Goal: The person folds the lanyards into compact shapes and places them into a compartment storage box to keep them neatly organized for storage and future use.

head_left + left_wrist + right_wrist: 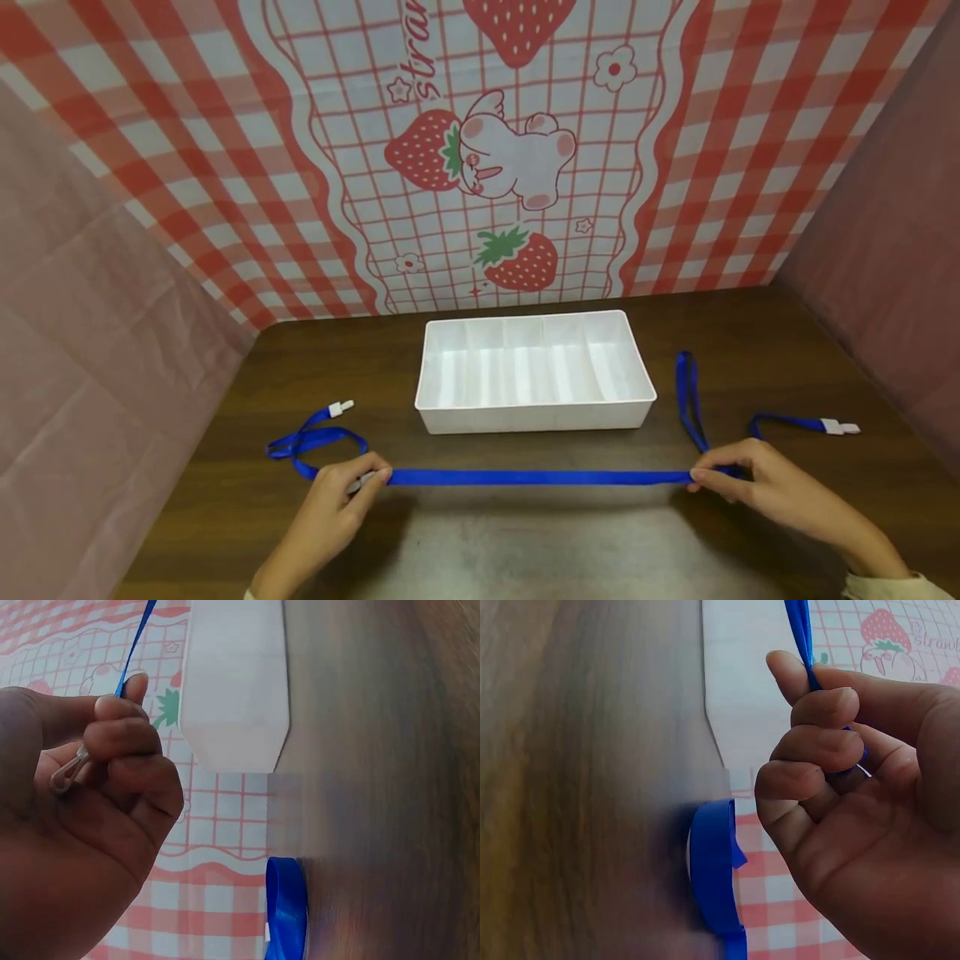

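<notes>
A blue lanyard [540, 477] stretches straight and nearly level between my two hands, in front of the white box. My left hand [335, 504] pinches its left end between thumb and fingers. A pale clip [69, 771] sticks out of that hand's curled fingers in the left wrist view. At the other end, my right hand [772, 485] pinches the strap, and more blue ribbon shows inside its curled fingers [825, 746]. A second blue lanyard [330, 433] with a white clip lies looped beyond the left hand. Another blue lanyard [791, 421], also white-clipped, lies by the right hand.
A white divided box [536, 419] with several compartments stands at the back middle of the dark wooden table [300, 358]. A red checked cloth [720, 167] with strawberries hangs behind it. Pink cloth [112, 333] hangs at both sides.
</notes>
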Motion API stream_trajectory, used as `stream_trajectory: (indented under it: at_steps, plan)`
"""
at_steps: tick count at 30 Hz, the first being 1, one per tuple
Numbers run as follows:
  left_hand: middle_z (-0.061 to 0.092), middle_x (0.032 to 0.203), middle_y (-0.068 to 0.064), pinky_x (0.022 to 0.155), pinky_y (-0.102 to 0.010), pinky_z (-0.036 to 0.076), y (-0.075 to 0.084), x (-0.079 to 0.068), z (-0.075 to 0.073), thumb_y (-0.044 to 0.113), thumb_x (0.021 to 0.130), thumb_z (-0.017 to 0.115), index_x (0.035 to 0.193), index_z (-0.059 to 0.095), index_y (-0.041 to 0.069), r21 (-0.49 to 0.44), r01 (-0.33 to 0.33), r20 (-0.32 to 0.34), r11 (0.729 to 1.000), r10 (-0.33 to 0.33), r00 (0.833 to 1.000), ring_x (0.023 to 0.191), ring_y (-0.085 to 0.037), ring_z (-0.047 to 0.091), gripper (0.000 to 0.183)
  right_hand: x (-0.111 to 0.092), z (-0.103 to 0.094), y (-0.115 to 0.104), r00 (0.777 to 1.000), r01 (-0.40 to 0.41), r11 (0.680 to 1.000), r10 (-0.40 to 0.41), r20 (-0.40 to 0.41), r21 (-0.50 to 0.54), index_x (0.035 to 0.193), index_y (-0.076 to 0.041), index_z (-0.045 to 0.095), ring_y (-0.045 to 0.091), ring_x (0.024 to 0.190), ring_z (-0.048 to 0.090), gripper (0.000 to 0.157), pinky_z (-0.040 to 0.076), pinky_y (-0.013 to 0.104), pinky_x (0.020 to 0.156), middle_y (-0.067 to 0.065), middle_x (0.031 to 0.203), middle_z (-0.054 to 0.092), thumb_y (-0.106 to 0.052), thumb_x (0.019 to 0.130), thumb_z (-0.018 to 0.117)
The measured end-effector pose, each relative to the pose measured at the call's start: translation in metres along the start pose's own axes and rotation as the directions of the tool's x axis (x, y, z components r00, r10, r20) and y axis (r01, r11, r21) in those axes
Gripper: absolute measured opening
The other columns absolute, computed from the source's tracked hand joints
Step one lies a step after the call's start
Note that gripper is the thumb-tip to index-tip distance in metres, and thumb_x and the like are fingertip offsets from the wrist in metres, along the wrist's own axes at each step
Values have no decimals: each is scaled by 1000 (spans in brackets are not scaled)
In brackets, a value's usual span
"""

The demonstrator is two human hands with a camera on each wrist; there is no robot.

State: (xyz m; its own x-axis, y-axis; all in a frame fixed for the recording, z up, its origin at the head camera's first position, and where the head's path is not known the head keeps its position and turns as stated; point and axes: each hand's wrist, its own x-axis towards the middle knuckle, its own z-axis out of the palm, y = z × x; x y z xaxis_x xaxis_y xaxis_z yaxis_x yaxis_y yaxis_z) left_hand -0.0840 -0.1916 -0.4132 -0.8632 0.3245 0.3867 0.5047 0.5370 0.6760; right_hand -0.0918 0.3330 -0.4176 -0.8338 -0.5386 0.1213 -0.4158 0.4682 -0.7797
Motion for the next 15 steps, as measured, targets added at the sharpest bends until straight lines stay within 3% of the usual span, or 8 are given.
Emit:
stream_trajectory:
  at_steps: [2,4,5,6,8,10,12,15]
  plan:
    - [48,60,13,44,-21,39,-1,0,-2,5,98,61,84,65,16,-83,11,26,996,-9,1000,50,1,43,18,-2,-2,4,1000,-13,999,13,15,40,92,-15,74,5,56,52,23,45,26,46,2,68,61,0,98,57]
    - [53,60,6,41,-23,41,-2,1,-5,3,100,58,91,66,11,-214,21,63,977,-8,998,48,-3,46,14,-3,-5,7,999,-23,997,21,28,79,93,-13,74,7,54,52,24,45,26,45,5,65,59,1,99,55]
    - [55,62,2,41,-25,42,-2,1,-7,1,100,55,98,66,7,-304,24,85,952,2,996,47,-6,47,12,-4,-6,9,999,-20,996,17,30,88,93,-12,73,8,54,52,24,45,26,44,6,64,57,2,99,55]
    - [57,63,-3,40,-28,42,-3,1,-8,-3,101,51,105,64,2,-416,14,102,909,32,994,46,-11,47,14,-4,-7,10,999,-18,995,14,32,98,93,-11,73,8,53,51,24,45,26,44,6,63,56,2,99,54]
    - [60,69,-12,40,-34,43,-5,1,-12,-12,100,42,114,57,-7,-633,-18,128,774,128,984,47,-20,49,21,-5,-8,12,999,-10,993,6,37,122,92,-10,71,7,52,50,23,44,26,43,7,62,54,4,99,53]
    - [63,77,-19,40,-38,40,-6,1,-14,-20,97,34,118,52,-12,-804,-32,140,594,240,961,50,-28,51,29,-5,-10,13,999,-1,988,-6,44,154,91,-8,69,8,51,49,23,44,27,42,7,61,52,5,99,52]
    - [67,84,-22,40,-42,38,-6,0,-16,-24,94,28,112,53,-14,-898,-31,133,438,339,931,53,-32,57,33,-6,-11,14,998,10,982,-20,51,191,92,-6,68,10,50,50,22,45,28,43,7,62,54,6,99,51]
    - [72,97,-18,41,-41,39,-3,-1,-18,-20,93,28,110,56,-12,-942,-17,132,335,417,899,66,-31,69,34,-6,-14,16,996,35,968,-53,65,249,97,-1,68,16,53,55,22,49,31,47,7,66,58,9,99,49]
